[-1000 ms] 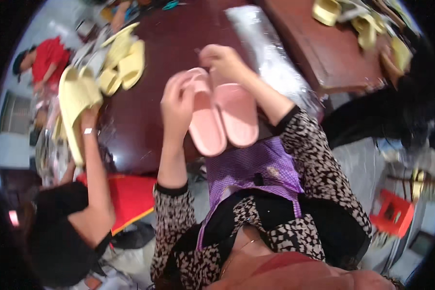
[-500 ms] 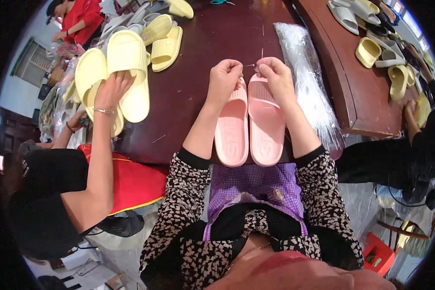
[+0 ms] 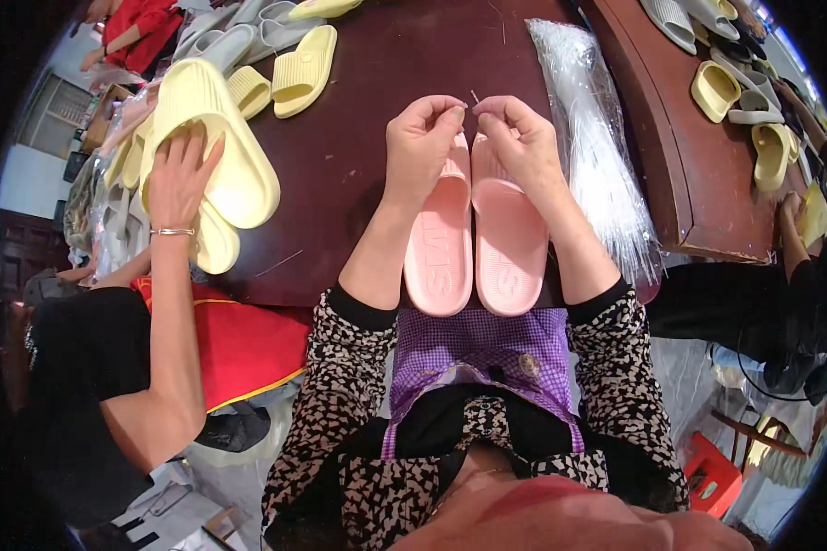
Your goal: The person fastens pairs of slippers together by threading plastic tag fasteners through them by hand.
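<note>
A pair of pink slippers lies side by side at the table's near edge, toes away from me: the left slipper (image 3: 438, 262) and the right slipper (image 3: 511, 253). Over their toe ends, my left hand (image 3: 423, 142) and my right hand (image 3: 521, 142) are both closed in a pinch, fingertips nearly meeting. Between them a thin pale plastic strand (image 3: 474, 95) shows, partly covered by the fingers. How it runs through the slippers is hidden behind my hands. Beside my right hand lies a clear bag of white plastic strands (image 3: 593, 138).
At left, a co-worker's hand (image 3: 179, 179) is inside a pale yellow slipper (image 3: 239, 174). More yellow slippers (image 3: 303, 73) and grey ones (image 3: 220, 46) lie beyond. A second table (image 3: 698, 202) at right bears more slippers. One loose strand (image 3: 278, 264) rests on the dark red table (image 3: 358, 55).
My fingertips have drawn a little closer together, and less of the strand shows between them. The co-worker's hand has shifted left with the yellow slippers, which have turned.
</note>
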A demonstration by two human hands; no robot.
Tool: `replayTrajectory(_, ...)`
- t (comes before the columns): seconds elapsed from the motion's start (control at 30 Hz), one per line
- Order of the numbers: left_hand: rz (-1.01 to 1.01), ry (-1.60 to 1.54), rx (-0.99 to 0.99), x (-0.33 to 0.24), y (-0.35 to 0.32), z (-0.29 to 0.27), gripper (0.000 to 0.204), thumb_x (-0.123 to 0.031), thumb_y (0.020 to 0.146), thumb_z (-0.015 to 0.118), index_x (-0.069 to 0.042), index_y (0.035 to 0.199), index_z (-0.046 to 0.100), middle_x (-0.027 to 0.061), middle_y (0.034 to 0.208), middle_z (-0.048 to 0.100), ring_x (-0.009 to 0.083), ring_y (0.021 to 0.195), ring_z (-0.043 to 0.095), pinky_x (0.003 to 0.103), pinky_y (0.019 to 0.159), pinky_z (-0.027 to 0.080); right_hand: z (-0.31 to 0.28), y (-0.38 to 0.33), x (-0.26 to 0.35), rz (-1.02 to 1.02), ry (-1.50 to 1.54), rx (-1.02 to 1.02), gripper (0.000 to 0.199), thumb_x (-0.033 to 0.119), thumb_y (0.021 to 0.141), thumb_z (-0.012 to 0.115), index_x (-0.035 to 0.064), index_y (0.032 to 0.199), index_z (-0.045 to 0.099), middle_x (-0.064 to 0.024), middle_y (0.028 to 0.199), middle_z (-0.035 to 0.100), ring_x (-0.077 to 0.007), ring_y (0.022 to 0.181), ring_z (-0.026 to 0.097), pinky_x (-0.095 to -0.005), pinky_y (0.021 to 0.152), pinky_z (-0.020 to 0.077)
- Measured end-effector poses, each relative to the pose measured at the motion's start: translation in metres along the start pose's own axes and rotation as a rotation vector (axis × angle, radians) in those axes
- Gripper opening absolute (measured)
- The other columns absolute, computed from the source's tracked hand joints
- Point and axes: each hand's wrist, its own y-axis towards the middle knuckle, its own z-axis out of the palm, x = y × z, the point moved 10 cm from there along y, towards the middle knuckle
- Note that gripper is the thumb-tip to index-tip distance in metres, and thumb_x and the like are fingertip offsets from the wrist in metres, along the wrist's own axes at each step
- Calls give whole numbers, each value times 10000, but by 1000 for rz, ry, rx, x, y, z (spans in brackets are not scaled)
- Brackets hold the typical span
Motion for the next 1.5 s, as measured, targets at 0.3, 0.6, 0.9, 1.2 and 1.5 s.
replayTrajectory(0.3, -48, -128, 25, 1, -4, 0, 60, -93, 871, 614, -44, 895, 640, -3, 752, 642, -5, 569, 499, 132, 471, 386, -2, -6, 26, -122, -182, -23, 90, 86, 819, 623, 9, 850, 658, -34, 757, 635, -107, 699, 567, -242, 650, 447)
replayTrajectory(0.6, 8, -117, -11, -1, -3, -3, 47, -69, 845, 642, -39, 879, 650, -2, 766, 644, 12, 606, 525, 142, 501, 400, 5, -11, 47, -319, -450, -4, 71, 90, 766, 635, 31, 799, 654, -94, 749, 630, -241, 712, 568, -338, 707, 442)
replayTrajectory(0.9, 70, -10, -41, 0, -4, -6, 48, -39, 837, 642, -26, 882, 651, -9, 753, 632, 27, 662, 551, 161, 545, 430, 7, -10, 42, -287, -493, -13, 80, 110, 758, 636, 31, 767, 643, -94, 713, 617, -238, 670, 563, -337, 682, 434)
replayTrajectory(1.2, 308, 274, -150, -27, -15, -4, 31, 1, 794, 643, 2, 821, 629, 18, 737, 624, 51, 628, 548, 210, 565, 457, 7, -9, 40, -284, -476, -4, 85, 114, 754, 634, 29, 752, 639, -96, 698, 610, -235, 650, 559, -337, 668, 435)
replayTrajectory(1.5, 324, 371, -118, -27, -17, -2, 54, -16, 818, 641, -11, 871, 652, 9, 773, 642, 41, 664, 563, 193, 591, 467, 6, -11, 50, -340, -431, -69, 95, 97, 735, 596, 37, 662, 607, -71, 617, 601, -240, 626, 582, -363, 661, 425)
